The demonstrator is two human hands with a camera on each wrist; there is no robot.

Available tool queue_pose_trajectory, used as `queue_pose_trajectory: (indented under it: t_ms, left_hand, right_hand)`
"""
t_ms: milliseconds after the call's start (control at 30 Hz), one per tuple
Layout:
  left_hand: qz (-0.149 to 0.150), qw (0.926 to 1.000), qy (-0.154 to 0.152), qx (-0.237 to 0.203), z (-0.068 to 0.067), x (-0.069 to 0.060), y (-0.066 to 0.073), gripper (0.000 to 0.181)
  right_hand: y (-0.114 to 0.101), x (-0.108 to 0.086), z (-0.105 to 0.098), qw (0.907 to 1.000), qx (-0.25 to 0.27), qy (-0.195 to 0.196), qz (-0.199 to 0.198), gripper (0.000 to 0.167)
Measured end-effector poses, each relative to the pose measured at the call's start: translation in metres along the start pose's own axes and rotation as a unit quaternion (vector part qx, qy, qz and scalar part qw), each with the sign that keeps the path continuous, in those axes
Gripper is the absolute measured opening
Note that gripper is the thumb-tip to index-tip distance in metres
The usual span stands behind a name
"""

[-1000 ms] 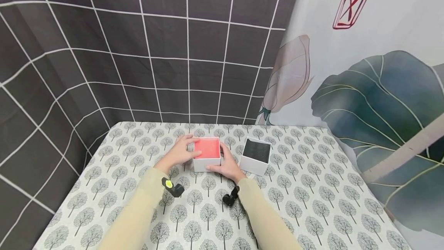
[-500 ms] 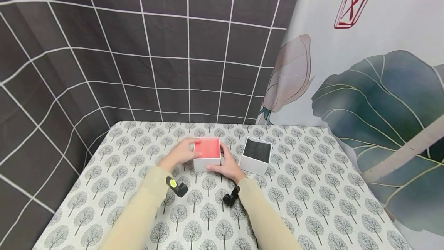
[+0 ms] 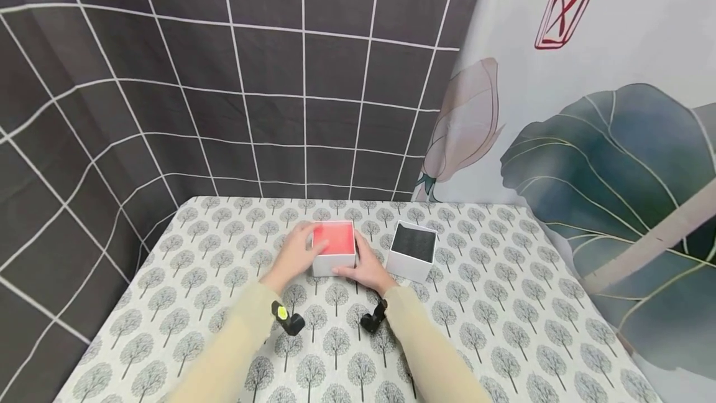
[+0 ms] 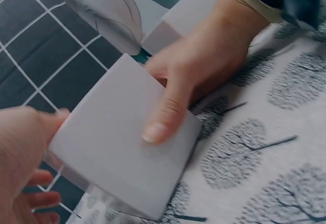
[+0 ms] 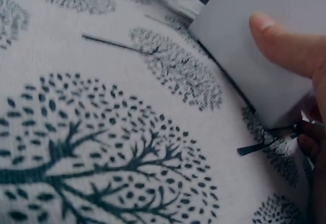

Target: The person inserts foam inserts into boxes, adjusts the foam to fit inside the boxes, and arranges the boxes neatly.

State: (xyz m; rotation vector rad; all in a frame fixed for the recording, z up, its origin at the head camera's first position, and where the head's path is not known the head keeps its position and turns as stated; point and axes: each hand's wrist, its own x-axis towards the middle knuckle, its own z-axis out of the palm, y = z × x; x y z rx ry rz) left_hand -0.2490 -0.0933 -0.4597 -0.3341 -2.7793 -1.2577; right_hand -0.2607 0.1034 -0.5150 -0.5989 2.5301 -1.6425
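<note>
A white box (image 3: 334, 264) with a red top surface (image 3: 335, 238) inside its white rim sits on the cloth-covered table. My right hand (image 3: 366, 266) holds it by the right side, thumb pressed flat on the front wall, as the right wrist view shows too. At the left side is my left hand (image 3: 293, 254), thumb and a finger reaching over the rim. In the left wrist view the left hand's thumb tip meets the box edge, while its other fingers are loosely bent and apart from the wall. What the fingers over the red surface touch is hidden.
A second white box (image 3: 408, 267) with a black inside (image 3: 414, 242) stands just right of my right hand. The tablecloth (image 3: 475, 328) has a tree print. A dark grid curtain (image 3: 268, 111) hangs behind, beside a flower-printed one (image 3: 604, 160).
My left hand and forearm have shifted slightly right and nearer me, beside the box. The right hand and both boxes look unmoved.
</note>
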Motion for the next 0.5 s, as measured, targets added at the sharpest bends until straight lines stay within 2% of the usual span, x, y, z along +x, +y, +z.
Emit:
queue_pose_trajectory:
  t_ms: [67, 200, 367, 500]
  left_hand:
    - [0.006, 0.9999, 0.011, -0.003, 0.002, -0.006, -0.001, 0.058]
    - [0.019, 0.9996, 0.022, 0.008, 0.004, -0.015, -0.003, 0.062]
    - [0.034, 0.9984, 0.029, 0.033, 0.005, -0.026, -0.003, 0.065]
    - [0.053, 0.9963, 0.031, 0.06, 0.005, -0.036, -0.003, 0.07]
  right_hand:
    - [0.0, -0.001, -0.001, 1.0, 0.003, -0.006, -0.005, 0.104]
    - [0.016, 0.002, 0.002, 0.9999, -0.01, -0.001, -0.009, 0.113]
    - [0.012, -0.008, 0.004, 0.9984, -0.046, 0.019, 0.025, 0.117]
    - [0.006, -0.016, 0.005, 0.9966, -0.068, 0.034, 0.031, 0.113]
